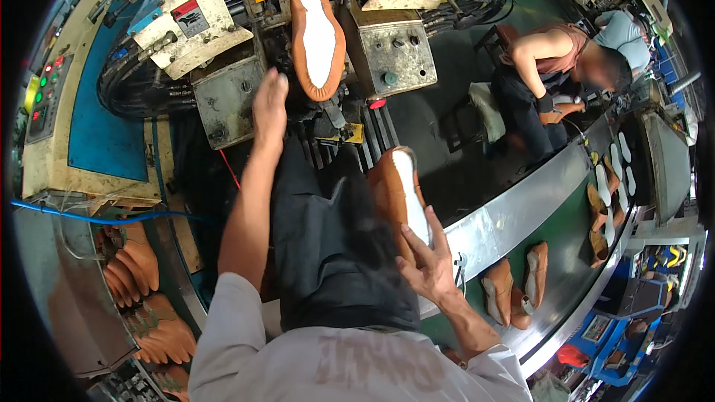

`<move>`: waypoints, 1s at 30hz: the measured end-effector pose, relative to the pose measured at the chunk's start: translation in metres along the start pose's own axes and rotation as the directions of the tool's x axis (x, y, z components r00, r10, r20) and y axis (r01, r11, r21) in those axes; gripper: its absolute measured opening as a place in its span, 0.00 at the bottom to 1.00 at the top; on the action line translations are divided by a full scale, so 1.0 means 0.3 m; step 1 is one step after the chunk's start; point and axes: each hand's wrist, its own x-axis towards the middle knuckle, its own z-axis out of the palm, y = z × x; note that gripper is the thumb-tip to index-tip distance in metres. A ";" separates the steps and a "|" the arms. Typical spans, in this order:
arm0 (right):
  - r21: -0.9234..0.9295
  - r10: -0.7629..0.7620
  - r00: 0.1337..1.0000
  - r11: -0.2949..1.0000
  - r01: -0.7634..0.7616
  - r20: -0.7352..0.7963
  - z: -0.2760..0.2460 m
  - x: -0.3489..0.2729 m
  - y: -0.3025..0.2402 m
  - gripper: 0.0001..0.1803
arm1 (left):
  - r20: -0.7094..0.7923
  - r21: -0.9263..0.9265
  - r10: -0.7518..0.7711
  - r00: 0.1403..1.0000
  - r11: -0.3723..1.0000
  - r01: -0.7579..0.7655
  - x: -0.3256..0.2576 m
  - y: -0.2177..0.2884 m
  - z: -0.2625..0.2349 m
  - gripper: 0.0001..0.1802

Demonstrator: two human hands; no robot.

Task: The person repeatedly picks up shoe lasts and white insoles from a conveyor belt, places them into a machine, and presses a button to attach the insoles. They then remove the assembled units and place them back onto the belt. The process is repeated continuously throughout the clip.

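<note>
A brown leather shoe upper sits sole up in the machine ahead of me, its edge gathered around a white insole. My left hand is raised just left of its near end, fingers stretched out, holding nothing. A gap shows between that hand and the upper. Beside my right thigh, my right hand grips a second brown shoe upper, also with a white insole facing up. The thumb and fingers lie across its near end, and the palm side is hidden.
Metal machine boxes flank the upper. A steel-edged conveyor at right carries several shoes and insoles. Brown leather pieces hang at lower left. A control panel stands far left; a co-worker bends over at right.
</note>
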 end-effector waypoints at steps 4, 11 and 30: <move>-0.159 -0.072 0.996 0.985 0.062 -0.058 -0.107 0.196 -0.037 0.36 | 0.478 -0.469 -0.273 0.835 0.724 0.506 0.243 0.234 0.141 0.46; -0.271 -0.378 0.921 0.900 0.342 -0.092 -0.163 0.745 -0.195 0.42 | 0.486 -0.512 -0.205 0.850 0.721 0.467 0.249 0.305 0.043 0.37; -0.352 -0.369 0.911 0.890 0.290 -0.183 0.272 1.207 -0.232 0.43 | 0.168 -0.544 -0.464 0.870 0.692 0.474 -0.741 0.094 -0.509 0.53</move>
